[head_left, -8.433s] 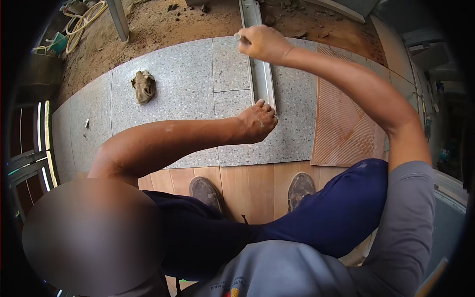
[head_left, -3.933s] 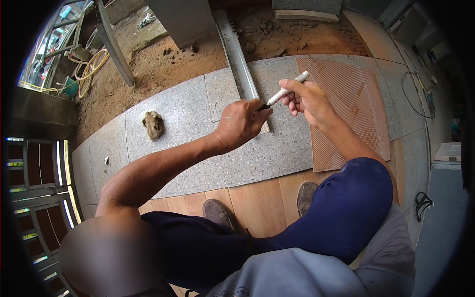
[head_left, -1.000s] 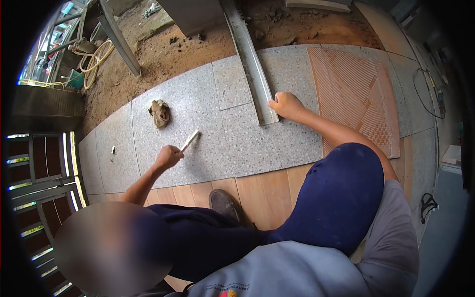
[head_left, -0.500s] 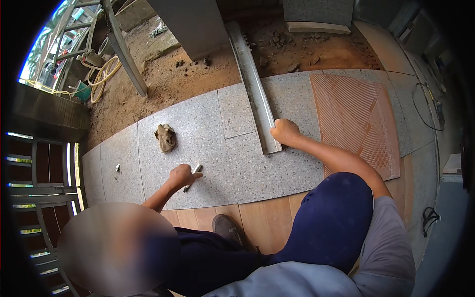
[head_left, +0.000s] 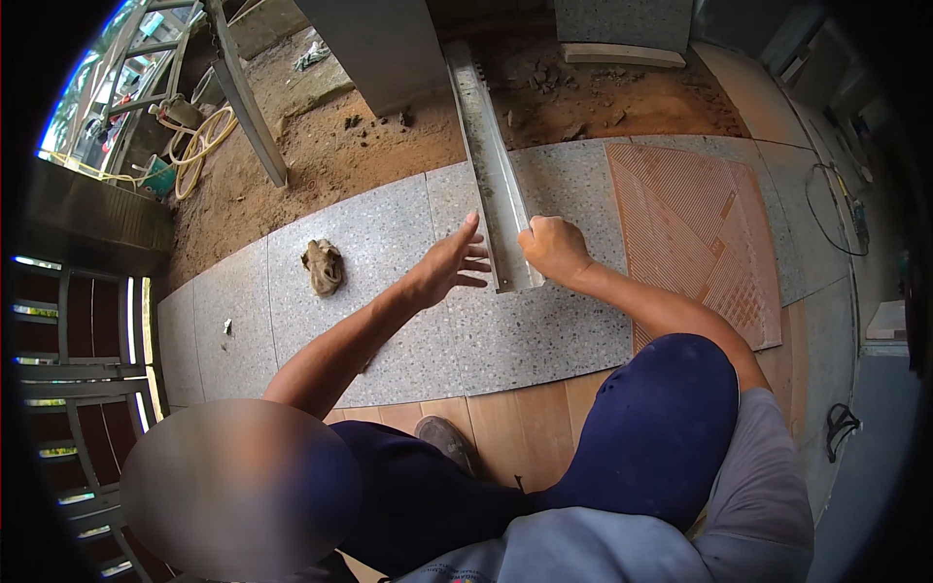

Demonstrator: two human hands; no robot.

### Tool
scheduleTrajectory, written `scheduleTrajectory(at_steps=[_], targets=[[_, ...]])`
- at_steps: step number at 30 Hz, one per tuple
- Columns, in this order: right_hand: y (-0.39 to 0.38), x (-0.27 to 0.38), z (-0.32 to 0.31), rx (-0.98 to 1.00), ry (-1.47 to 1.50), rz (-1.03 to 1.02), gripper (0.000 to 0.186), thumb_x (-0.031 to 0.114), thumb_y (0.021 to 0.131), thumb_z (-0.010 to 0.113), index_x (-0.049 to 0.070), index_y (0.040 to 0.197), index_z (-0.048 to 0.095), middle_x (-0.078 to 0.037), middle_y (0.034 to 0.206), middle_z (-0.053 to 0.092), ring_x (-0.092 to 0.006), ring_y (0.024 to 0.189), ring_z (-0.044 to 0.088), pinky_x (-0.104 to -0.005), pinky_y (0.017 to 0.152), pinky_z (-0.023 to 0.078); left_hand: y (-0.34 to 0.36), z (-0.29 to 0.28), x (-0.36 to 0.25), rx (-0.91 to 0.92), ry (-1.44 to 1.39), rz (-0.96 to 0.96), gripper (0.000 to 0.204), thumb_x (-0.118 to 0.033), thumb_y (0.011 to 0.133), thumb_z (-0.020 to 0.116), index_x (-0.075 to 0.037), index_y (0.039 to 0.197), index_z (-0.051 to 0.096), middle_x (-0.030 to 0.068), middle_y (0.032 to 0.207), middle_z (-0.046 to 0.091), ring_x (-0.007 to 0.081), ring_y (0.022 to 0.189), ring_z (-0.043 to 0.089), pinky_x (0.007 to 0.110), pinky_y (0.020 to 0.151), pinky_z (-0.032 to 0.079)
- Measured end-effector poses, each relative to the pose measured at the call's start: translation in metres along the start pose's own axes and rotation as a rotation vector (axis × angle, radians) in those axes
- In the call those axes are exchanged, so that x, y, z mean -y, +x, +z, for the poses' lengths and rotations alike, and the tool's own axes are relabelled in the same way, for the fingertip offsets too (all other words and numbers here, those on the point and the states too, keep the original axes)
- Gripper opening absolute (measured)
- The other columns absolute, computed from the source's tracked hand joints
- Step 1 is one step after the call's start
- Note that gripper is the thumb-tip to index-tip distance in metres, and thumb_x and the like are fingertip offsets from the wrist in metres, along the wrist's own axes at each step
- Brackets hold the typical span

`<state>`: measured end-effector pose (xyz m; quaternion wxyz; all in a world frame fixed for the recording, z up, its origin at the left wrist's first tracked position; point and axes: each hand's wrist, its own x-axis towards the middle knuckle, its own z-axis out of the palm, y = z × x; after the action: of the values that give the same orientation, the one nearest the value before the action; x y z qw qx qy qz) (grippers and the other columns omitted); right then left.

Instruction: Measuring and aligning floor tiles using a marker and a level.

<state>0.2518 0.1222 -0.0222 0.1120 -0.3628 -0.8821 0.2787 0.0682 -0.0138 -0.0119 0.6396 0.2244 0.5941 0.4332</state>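
My right hand point(head_left: 552, 251) is closed on the near right edge of a long metal channel point(head_left: 491, 175), which lies across the speckled grey tiles point(head_left: 360, 233) and reaches back onto the dirt. My left hand point(head_left: 449, 260) is open, fingers spread, just left of the channel's near end; I cannot tell if it touches it. A crumpled brown cloth point(head_left: 323, 267) lies on the tiles to the left. The white marker-like stick is not clearly visible, likely behind my left forearm. A ridged terracotta-coloured board point(head_left: 690, 233) lies right of my right hand.
Dirt with rubble point(head_left: 554, 92) borders the tiles, with a grey pillar point(head_left: 369, 49), a metal post point(head_left: 248, 107), a coiled hose point(head_left: 202, 155) and a green bucket point(head_left: 157, 175). Slatted gate point(head_left: 73, 360) at left; cables point(head_left: 826, 219) at right; wood-look flooring point(head_left: 525, 428) near my feet.
My left hand has let go of the white stick low on the tiles, moved up and right toward the channel and opened. My right hand stays gripping the channel.
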Motion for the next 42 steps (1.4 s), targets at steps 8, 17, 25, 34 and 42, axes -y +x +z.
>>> scheduleTrajectory(at_steps=[8, 17, 25, 34, 42], targets=[[-0.006, 0.026, 0.005, -0.006, 0.070, -0.018, 0.039, 0.028, 0.089, 0.055, -0.007, 0.080, 0.071, -0.034, 0.084, 0.068, -0.0493, 0.080, 0.070, -0.0549, 0.076, 0.056, 0.050, -0.002, -0.015, -0.411, 0.366, 0.153, 0.049, -0.046, 0.097, 0.067, 0.003, 0.091, 0.061, 0.0107, 0.077, 0.064, 0.0248, 0.068, 0.062, 0.041, 0.063, 0.052], [0.004, 0.015, -0.015, -0.053, 0.384, 0.157, 0.072, 0.062, 0.085, 0.070, -0.011, 0.084, 0.065, -0.034, 0.083, 0.067, -0.0364, 0.077, 0.068, -0.0483, 0.072, 0.052, -0.002, 0.058, 0.033, -0.534, 0.620, 0.505, 0.029, -0.024, 0.098, 0.054, 0.004, 0.095, 0.052, 0.0239, 0.077, 0.056, 0.0361, 0.069, 0.054, 0.049, 0.067, 0.046], [-0.019, -0.020, -0.085, -0.411, 0.301, 0.192, 0.040, 0.030, 0.096, 0.062, -0.009, 0.097, 0.066, -0.037, 0.095, 0.067, -0.0518, 0.094, 0.067, -0.0528, 0.083, 0.054, -0.037, 0.112, -0.016, -0.107, 0.791, 0.701, 0.068, -0.040, 0.102, 0.066, 0.008, 0.145, 0.044, 0.0180, 0.093, 0.068, 0.0256, 0.077, 0.066, 0.038, 0.075, 0.055], [-0.201, -0.327, -0.275, -0.510, -0.258, 0.312, 0.038, 0.031, 0.101, 0.058, -0.003, 0.086, 0.063, -0.030, 0.083, 0.065, -0.0479, 0.076, 0.065, -0.0527, 0.069, 0.051, -0.039, 0.096, -0.081, -0.022, 1.224, 0.579, 0.045, -0.037, 0.103, 0.062, 0.004, 0.122, 0.067, 0.0253, 0.110, 0.074, 0.0351, 0.102, 0.074, 0.043, 0.086, 0.059], [-0.352, -0.505, -0.348, -0.373, -0.424, 0.528, 0.041, 0.032, 0.100, 0.057, -0.007, 0.088, 0.064, -0.034, 0.090, 0.064, -0.0530, 0.090, 0.063, -0.0542, 0.079, 0.049, 0.059, 0.174, -0.047, 0.034, 1.148, 0.323, 0.045, -0.039, 0.102, 0.060, 0.003, 0.113, 0.071, 0.0210, 0.100, 0.074, 0.0300, 0.093, 0.071, 0.039, 0.084, 0.055]])
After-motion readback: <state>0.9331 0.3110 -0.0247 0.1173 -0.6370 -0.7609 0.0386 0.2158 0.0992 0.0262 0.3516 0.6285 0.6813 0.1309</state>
